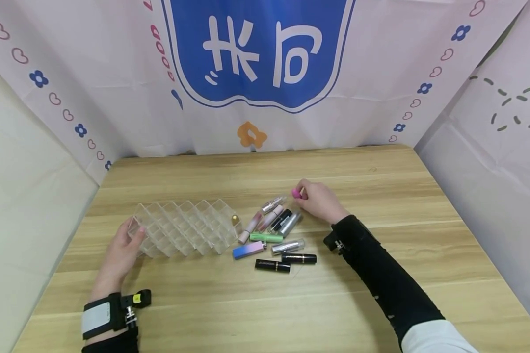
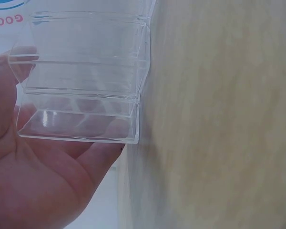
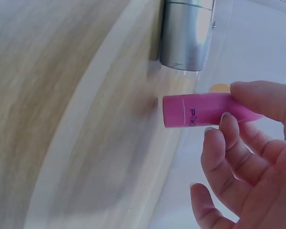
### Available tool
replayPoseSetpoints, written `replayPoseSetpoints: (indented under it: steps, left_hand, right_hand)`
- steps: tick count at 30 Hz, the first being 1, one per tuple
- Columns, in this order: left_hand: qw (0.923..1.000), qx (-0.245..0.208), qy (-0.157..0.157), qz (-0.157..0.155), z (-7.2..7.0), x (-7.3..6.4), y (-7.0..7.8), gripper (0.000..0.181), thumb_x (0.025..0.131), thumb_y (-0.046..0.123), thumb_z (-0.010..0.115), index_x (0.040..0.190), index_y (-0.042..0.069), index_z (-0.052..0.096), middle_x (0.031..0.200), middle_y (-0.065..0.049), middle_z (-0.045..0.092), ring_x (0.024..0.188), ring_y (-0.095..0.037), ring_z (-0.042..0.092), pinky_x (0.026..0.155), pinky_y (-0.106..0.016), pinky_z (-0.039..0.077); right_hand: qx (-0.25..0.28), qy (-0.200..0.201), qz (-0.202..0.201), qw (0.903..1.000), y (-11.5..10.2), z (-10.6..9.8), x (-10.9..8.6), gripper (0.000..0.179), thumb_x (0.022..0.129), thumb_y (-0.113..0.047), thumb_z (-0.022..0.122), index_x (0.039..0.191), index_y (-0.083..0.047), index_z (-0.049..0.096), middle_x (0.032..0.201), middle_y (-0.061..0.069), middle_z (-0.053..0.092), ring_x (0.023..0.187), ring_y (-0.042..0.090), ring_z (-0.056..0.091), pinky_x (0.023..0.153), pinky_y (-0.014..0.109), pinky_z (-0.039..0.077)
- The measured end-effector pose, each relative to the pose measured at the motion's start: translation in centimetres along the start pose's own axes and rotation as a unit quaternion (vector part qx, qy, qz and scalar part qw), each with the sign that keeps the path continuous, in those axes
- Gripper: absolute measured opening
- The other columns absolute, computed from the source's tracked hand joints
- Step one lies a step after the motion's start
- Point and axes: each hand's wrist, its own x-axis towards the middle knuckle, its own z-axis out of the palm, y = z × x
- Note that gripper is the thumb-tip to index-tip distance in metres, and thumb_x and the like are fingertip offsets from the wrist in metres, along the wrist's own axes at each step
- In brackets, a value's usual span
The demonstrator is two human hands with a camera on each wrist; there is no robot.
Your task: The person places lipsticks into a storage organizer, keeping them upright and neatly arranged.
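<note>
My left hand (image 1: 118,255) grips the left end of a clear lipstick organizer (image 1: 178,229) with diamond-shaped compartments. In the left wrist view, the thumb lies along the organizer's (image 2: 81,119) end and other fingers show behind the clear plastic. A gold-topped item (image 1: 235,219) sits in a compartment at the right end. Thumb and fingers of my right hand (image 1: 321,201) pinch a pink lipstick tube (image 3: 198,110) with dark lettering, held just above the table beyond the pile. A silver tube (image 3: 187,36) is close to it in the right wrist view.
Between the hands lie several lip products: a green tube (image 1: 266,238), a blue-pink tube (image 1: 249,250), a silver tube (image 1: 288,246), and black tubes (image 1: 272,265) nearest me. The wooden table (image 1: 247,309) meets a printed cloth (image 1: 123,117) at the back.
</note>
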Motion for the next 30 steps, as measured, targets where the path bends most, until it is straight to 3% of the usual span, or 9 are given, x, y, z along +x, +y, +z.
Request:
replayPoseSetpoints:
  steps: [6, 14, 30]
  left_hand:
    - [1.0, 0.002, 0.003, 0.006, 0.0, 0.0, 0.0, 0.073, 0.105, 0.048, 0.03, 0.158, 0.005, 0.002, 0.161, -0.031, 0.009, 0.142, -0.06, 0.015, 0.108, -0.075, 0.02]
    - [0.9999, -0.003, 0.004, 0.014, 0.1, -0.1, 0.1, 0.073, 0.105, 0.046, 0.03, 0.157, 0.003, 0.003, 0.16, -0.031, 0.01, 0.141, -0.06, 0.015, 0.108, -0.075, 0.02]
    - [1.0, -0.002, 0.0, 0.003, 0.0, -0.2, 0.2, 0.073, 0.105, 0.048, 0.03, 0.158, 0.005, 0.002, 0.161, -0.031, 0.009, 0.142, -0.059, 0.015, 0.108, -0.076, 0.02]
  right_hand:
    - [0.03, 0.017, 0.008, 0.9994, -0.4, -0.2, -0.4, 0.021, 0.089, -0.025, 0.069, 0.105, -0.015, 0.06, 0.087, 0.005, 0.068, 0.074, 0.019, 0.062, 0.067, 0.029, 0.051]
    - [0.116, 0.025, 0.018, 0.9928, -1.8, -0.4, -1.1, 0.025, 0.083, -0.028, 0.076, 0.096, -0.018, 0.058, 0.087, 0.003, 0.067, 0.076, 0.021, 0.063, 0.065, 0.03, 0.055]
    - [0.079, 0.032, -0.062, 0.9944, -5.2, -0.3, -1.6, 0.019, 0.088, -0.027, 0.073, 0.098, -0.015, 0.063, 0.083, 0.001, 0.07, 0.072, 0.013, 0.064, 0.065, 0.025, 0.055]
